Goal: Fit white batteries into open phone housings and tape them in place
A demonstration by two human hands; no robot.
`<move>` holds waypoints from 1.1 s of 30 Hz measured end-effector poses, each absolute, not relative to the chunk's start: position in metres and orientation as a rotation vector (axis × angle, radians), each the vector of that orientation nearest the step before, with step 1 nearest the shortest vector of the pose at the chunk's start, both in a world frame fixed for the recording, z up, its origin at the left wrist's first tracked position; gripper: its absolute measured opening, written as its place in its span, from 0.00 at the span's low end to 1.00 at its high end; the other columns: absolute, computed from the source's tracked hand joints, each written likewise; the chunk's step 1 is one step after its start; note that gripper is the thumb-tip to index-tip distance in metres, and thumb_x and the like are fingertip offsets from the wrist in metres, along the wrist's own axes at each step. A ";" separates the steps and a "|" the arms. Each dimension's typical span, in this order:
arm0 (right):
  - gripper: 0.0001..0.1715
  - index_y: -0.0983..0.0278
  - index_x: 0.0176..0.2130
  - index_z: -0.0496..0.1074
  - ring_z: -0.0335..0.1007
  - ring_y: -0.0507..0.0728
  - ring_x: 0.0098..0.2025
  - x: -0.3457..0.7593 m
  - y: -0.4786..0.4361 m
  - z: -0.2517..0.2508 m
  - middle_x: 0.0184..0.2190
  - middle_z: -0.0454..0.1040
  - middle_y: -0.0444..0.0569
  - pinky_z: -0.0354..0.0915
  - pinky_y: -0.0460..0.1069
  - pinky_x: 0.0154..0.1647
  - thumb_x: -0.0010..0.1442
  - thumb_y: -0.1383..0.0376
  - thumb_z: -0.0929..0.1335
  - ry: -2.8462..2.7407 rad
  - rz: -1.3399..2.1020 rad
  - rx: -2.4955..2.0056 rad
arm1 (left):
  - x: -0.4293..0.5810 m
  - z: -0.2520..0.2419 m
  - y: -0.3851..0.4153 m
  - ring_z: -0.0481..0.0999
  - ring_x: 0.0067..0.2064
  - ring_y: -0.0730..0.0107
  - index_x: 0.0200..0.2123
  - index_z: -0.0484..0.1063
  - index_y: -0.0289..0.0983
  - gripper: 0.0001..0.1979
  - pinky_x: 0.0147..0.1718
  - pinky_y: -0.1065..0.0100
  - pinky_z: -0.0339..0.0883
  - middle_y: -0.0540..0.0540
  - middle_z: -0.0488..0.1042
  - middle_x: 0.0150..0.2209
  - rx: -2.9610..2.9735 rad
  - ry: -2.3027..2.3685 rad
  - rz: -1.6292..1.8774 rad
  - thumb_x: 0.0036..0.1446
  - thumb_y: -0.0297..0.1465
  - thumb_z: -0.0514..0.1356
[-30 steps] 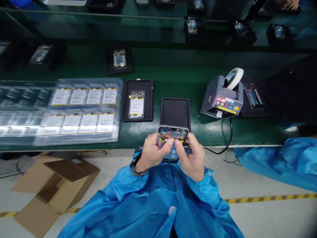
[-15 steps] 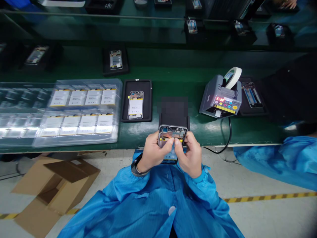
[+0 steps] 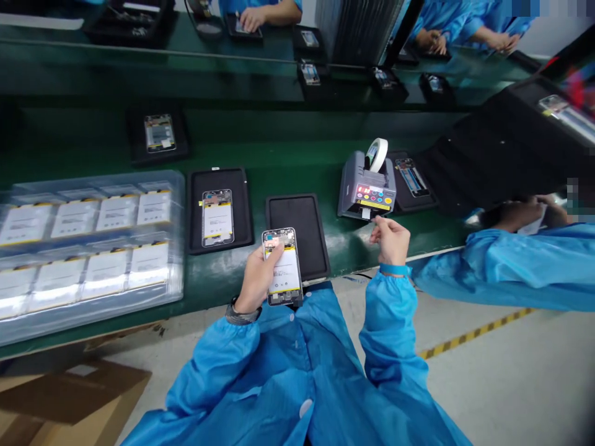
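My left hand (image 3: 259, 271) is closed around an opened smartphone (image 3: 284, 266), its thumb lying over the upper inside. A white battery fills much of the phone's body, with circuit parts above and below it. Farther right, my right hand (image 3: 391, 240) is at the front of a grey tape dispenser (image 3: 369, 189), thumb and forefinger slightly apart. A short white tape end (image 3: 366, 214) sticks out just left of those fingertips, apparently apart from them. Behind the held phone lies a black tray (image 3: 307, 229).
Left, a clear plastic tray (image 3: 175, 260) holds several white batteries. Beside it, another opened phone (image 3: 217, 217) lies in a black tray (image 3: 195, 186). Right of the dispenser is a phone (image 3: 411, 178) in a tray. A co-worker's sleeve (image 3: 511, 263) reaches in at right. A cardboard box (image 3: 93, 396) stands below.
My right hand has left the phone and moved right to the tape dispenser. My left hand alone holds the phone, now shifted left. The camera view has turned rightward.
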State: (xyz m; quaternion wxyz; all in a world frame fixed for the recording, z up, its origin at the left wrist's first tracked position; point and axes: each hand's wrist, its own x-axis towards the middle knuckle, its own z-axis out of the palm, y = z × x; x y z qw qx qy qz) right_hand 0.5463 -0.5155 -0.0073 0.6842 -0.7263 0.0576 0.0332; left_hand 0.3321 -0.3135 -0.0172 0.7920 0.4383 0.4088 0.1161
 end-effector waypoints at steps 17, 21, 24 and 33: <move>0.18 0.63 0.15 0.67 0.56 0.48 0.11 0.555 -0.495 -0.002 0.10 0.62 0.39 0.54 0.43 0.11 0.45 0.62 0.76 0.144 0.110 -1.635 | 0.317 -0.025 -0.302 0.84 0.49 0.49 0.51 0.77 0.32 0.32 0.45 0.59 0.80 0.37 0.84 0.47 0.897 0.636 0.092 0.44 0.40 0.78; 0.17 0.63 0.15 0.65 0.56 0.48 0.11 0.553 -0.491 -0.004 0.09 0.60 0.39 0.51 0.44 0.11 0.46 0.64 0.74 0.120 0.081 -1.635 | 0.320 -0.028 -0.301 0.83 0.51 0.46 0.52 0.77 0.33 0.32 0.48 0.55 0.80 0.37 0.83 0.49 0.884 0.625 0.100 0.48 0.43 0.76; 0.15 0.63 0.17 0.67 0.56 0.48 0.11 0.554 -0.491 -0.004 0.09 0.60 0.38 0.51 0.44 0.11 0.47 0.65 0.73 0.106 0.070 -1.641 | 0.325 -0.028 -0.296 0.84 0.49 0.46 0.53 0.77 0.33 0.32 0.47 0.54 0.80 0.37 0.84 0.48 0.902 0.616 0.133 0.48 0.43 0.76; 0.13 0.66 0.28 0.76 0.58 0.49 0.13 0.496 -0.494 0.014 0.11 0.63 0.38 0.57 0.45 0.17 0.50 0.58 0.77 -0.071 0.257 -1.592 | 0.342 -0.016 -0.283 0.85 0.41 0.55 0.51 0.77 0.33 0.29 0.38 0.61 0.80 0.40 0.84 0.43 1.063 0.534 0.346 0.52 0.45 0.75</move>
